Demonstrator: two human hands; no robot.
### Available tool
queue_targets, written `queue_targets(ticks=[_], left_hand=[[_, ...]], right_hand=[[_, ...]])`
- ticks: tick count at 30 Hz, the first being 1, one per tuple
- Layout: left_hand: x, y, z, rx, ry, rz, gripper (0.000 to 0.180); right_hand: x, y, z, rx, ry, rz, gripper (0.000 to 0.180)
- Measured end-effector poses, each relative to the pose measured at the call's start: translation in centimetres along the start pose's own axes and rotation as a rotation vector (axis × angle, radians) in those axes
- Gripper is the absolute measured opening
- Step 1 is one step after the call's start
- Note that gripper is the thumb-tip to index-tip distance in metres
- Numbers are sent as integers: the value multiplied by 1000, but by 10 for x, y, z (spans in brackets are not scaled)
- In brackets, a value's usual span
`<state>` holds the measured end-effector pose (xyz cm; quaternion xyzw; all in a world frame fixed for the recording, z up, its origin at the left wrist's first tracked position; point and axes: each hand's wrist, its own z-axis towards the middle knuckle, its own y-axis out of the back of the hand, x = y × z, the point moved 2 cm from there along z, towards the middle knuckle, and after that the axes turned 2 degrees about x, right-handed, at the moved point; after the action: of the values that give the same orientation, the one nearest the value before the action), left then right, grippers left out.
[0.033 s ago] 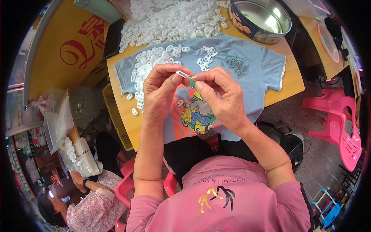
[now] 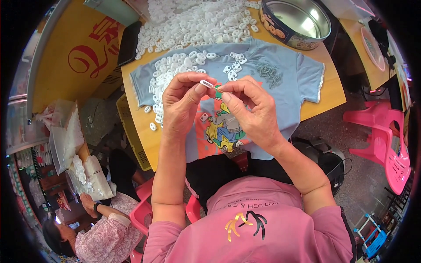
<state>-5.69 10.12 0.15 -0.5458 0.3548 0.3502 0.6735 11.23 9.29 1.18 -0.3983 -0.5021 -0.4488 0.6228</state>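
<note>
Above the middle of a grey-blue T-shirt (image 2: 285, 87), both of my hands are raised close together. Thumb and fingers of my left hand (image 2: 186, 98) pinch a small white oval plastic piece (image 2: 206, 83) with a dark slot facing me. My right hand (image 2: 252, 109) is closed in a pinch on a thin copper-coloured piece (image 2: 217, 89), whose tip meets the white piece. Many two-holed white ovals (image 2: 175, 65) lie left of and beyond my left hand. White pieces (image 2: 236, 67) sit beyond my fingers, near a pile of small grey-green springs or pins (image 2: 268, 75).
A larger heap of white pieces (image 2: 197, 26) covers the far side of the yellow table (image 2: 326, 98). A round metal tin (image 2: 294, 26) stands at the far right. Pink plastic chairs (image 2: 379, 131) are at right. Another person (image 2: 105, 232) sits at lower left.
</note>
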Motion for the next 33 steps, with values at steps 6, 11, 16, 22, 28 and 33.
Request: queue_targets(ticks=[6, 11, 16, 22, 28, 33], left_hand=[[0, 1, -1, 13, 27, -7, 19], [1, 2, 0, 16, 23, -17, 19], [2, 2, 0, -31, -34, 40, 17], [0, 0, 0, -30, -82, 149, 15], [2, 0, -1, -23, -77, 145, 16], [0, -1, -1, -44, -60, 142, 15]], right_hand=[[1, -1, 1, 11, -20, 34, 13], [-2, -4, 3, 2, -5, 65, 13], [0, -6, 5, -9, -5, 34, 13], [-3, -5, 8, -23, 84, -48, 11], [-19, -8, 6, -44, -74, 226, 11], [-21, -13, 5, -45, -172, 380, 12]])
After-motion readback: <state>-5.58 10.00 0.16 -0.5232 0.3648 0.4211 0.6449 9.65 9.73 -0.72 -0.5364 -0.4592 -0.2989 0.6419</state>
